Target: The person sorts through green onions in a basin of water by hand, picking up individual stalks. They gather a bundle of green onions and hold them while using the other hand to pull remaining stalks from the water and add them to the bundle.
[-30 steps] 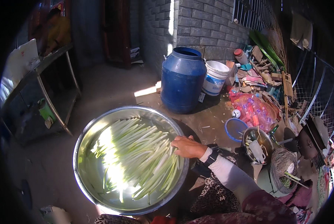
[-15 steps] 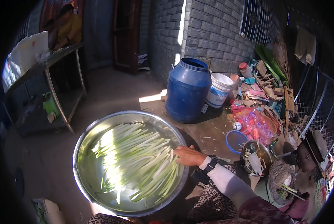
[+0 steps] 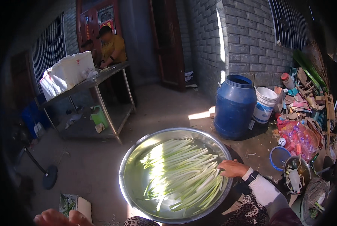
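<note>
View has swung left since the earlier frame, so everything sits further right; left hand (image 3: pixel 62 219) has come in at the bottom left edge. Right hand (image 3: pixel 233 168) still at the onion ends.

Green onions (image 3: pixel 183 173): loose layer inside a wide metal basin (image 3: pixel 131 180), lying roughly side by side, pale ends toward the right hand, sun patch across their left part. Basin stands on the floor (image 3: pixel 157 107), just in front of the person.

Right hand: over the basin's right side, fingers bent, fingertips on the pale ends. Can't tell if it pinches any or only rests. Black wrist strap (image 3: pixel 252 177), white sleeve (image 3: pixel 266 191).

Left hand: only fingers in frame, blurred, cut off by the edge. Grip: can't tell. Nearest thing is a small box (image 3: pixel 84 209) with green leaves (image 3: pixel 67 203), well apart from the onions.

Further out: blue drum (image 3: pixel 235 109) beyond the basin, white bucket (image 3: pixel 265 103) just beside it. Right side: plastic bottles (image 3: pixel 298 137), pot (image 3: pixel 297 175) with scraps. Back left: metal table (image 3: pixel 106 109) bearing a white foam box (image 3: pixel 68 73), green jug (image 3: pixel 99 116) on its lower shelf, two people behind, one in a yellow top (image 3: pixel 115 49).
</note>
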Available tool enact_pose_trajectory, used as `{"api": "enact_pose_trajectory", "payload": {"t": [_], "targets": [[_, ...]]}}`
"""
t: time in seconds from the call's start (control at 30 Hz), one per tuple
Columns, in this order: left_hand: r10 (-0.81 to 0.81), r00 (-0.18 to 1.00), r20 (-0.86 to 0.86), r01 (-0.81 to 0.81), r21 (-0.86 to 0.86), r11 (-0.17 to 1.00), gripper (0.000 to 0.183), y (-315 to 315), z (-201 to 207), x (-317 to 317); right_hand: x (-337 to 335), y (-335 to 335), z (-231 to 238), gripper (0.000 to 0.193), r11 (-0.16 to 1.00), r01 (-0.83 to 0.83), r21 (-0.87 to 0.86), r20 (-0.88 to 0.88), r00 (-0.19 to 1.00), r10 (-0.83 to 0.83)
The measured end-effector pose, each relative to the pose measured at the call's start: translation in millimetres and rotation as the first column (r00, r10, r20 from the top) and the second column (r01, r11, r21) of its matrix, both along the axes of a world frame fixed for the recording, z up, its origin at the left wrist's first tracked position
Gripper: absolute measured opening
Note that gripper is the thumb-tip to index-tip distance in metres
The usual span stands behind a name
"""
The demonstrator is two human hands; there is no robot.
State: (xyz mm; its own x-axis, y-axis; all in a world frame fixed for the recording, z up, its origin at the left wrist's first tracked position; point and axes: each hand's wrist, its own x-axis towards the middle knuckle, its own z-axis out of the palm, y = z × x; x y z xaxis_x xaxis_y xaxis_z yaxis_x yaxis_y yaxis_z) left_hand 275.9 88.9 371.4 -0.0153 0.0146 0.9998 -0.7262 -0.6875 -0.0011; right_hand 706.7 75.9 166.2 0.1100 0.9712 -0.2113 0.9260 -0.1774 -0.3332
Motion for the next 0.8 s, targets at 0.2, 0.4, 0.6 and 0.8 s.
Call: {"api": "enact_pose_trajectory", "payload": {"t": [0.2,0.4,0.6,0.8], "targets": [[0.244,0.828,-0.505,-0.407,-0.240,0.881,0.041,11,-12,61,-14,13,47,0.038,0.960,-0.247,0.129,0.076,0.968,0.239],[0.282,0.224,-0.933,-0.500,0.138,0.855,0.034,68,-102,143,-29,27,38,0.029,0.937,-0.305,0.169,0.044,0.952,0.302],[0.326,-0.178,-0.929,-0.317,0.367,0.874,0.038,104,-200,152,-23,22,-5,0.034,0.963,-0.243,-0.115,0.023,0.969,0.247],[0.454,-0.389,-0.802,-0.210,0.557,0.804,0.039,127,-225,122,3,31,-18,0.029,0.963,-0.234,-0.131,0.036,0.970,0.240]]}}
